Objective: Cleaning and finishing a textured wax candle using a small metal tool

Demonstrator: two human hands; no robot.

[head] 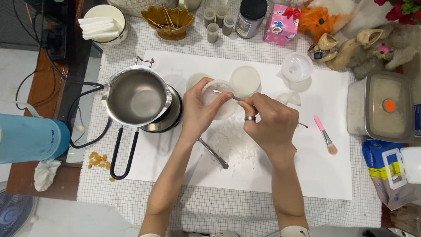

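Observation:
My left hand grips a small round white container tilted over a white sheet. My right hand, with a ring on one finger, holds a thin metal tool whose tip reaches into the container. White flakes lie scattered on the sheet below both hands. A metal rod-like utensil lies under my left wrist.
A steel pouring pot with a black handle sits on a small burner at left. Two white round moulds, a clear funnel cup, a pink brush, a lidded metal box and jars stand around.

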